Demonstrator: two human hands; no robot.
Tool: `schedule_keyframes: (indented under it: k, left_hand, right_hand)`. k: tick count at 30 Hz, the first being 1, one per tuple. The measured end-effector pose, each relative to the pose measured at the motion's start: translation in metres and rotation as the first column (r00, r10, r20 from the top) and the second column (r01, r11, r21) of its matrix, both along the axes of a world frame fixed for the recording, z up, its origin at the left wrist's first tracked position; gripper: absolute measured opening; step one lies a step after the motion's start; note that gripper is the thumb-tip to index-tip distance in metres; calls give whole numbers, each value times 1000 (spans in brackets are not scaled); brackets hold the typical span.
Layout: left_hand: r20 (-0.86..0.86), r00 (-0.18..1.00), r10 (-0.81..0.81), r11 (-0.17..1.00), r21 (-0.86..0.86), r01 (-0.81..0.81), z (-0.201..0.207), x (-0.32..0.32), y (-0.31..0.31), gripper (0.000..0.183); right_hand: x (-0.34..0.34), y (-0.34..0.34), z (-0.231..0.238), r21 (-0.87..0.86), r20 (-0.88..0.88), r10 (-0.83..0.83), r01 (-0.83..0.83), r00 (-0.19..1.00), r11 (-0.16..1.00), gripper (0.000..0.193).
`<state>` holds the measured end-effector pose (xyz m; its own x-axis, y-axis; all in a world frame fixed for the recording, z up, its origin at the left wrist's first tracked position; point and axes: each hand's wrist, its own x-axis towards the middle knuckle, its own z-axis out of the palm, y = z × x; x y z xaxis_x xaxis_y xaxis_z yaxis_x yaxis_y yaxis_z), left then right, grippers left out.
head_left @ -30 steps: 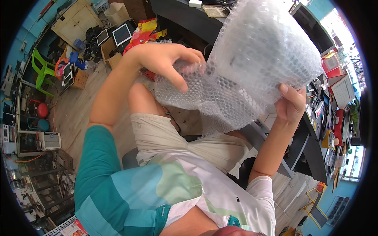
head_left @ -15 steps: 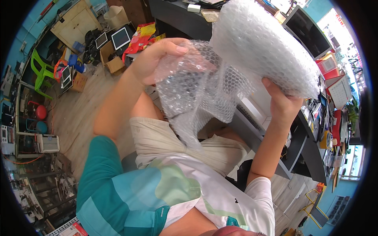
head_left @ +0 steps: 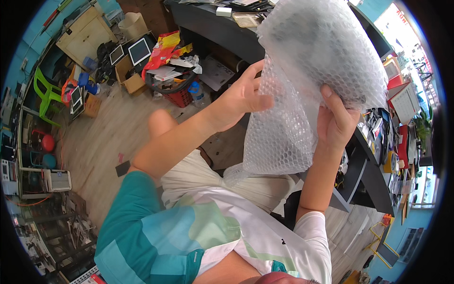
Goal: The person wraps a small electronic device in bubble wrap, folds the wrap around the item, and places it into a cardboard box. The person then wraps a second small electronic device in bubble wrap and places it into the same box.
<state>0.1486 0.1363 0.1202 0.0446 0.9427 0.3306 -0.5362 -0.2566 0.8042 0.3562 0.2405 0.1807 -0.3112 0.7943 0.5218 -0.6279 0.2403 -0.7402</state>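
Observation:
A large bundle of clear bubble wrap [head_left: 326, 52] is held up in front of me, reaching toward the desk. A darker shade shows through its layers, but I cannot make out what is inside. My right hand [head_left: 336, 118] grips its lower right part, the thumb in front and the other fingers hidden behind. From the bundle a loose flap of the same wrap hangs down over my lap. At the left edge of this wrap is my left hand [head_left: 241, 97], its thumb and fingers apart, the fingertips partly behind the plastic.
A dark desk [head_left: 203, 21] runs behind the wrap, with cluttered items toward the right. Left of it on the floor stands a full red waste basket [head_left: 179, 98] beside a plastic bottle [head_left: 196, 92]. Farther left are a cardboard box [head_left: 130, 78] and a green chair [head_left: 46, 94].
My left hand has let go of the crumpled flap and moved right to the bundle's edge. The flap now hangs straighter, and the bundle has turned more upright in my right hand.

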Motion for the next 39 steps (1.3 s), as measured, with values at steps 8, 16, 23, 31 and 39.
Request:
schedule_keyframes:
  k: [8, 16, 23, 31, 39]
  left_hand:
    - [-130, 983, 129, 980, -131, -146, 13, 13, 10, 39]
    - [-121, 988, -94, 956, -289, 56, 15, -20, 13, 34]
    - [356, 934, -31, 955, -267, 133, 30, -34, -4, 72]
    - [162, 976, -143, 957, -230, 178, 34, -49, -17, 79]
    - [114, 984, -135, 983, -112, 147, 42, -57, -13, 76]
  right_hand:
    - [11, -3, 5, 154, 88, -161, 147, 983, 977, 56]
    - [28, 17, -9, 336, 251, -204, 112, 946, 935, 59]
    - [-3, 6, 7, 838, 196, -410, 65, 891, 542, 36]
    - [7, 5, 18, 847, 270, -597, 109, 755, 520, 95]
    - [13, 12, 17, 62, 211, 153, -170, 965, 984, 93]
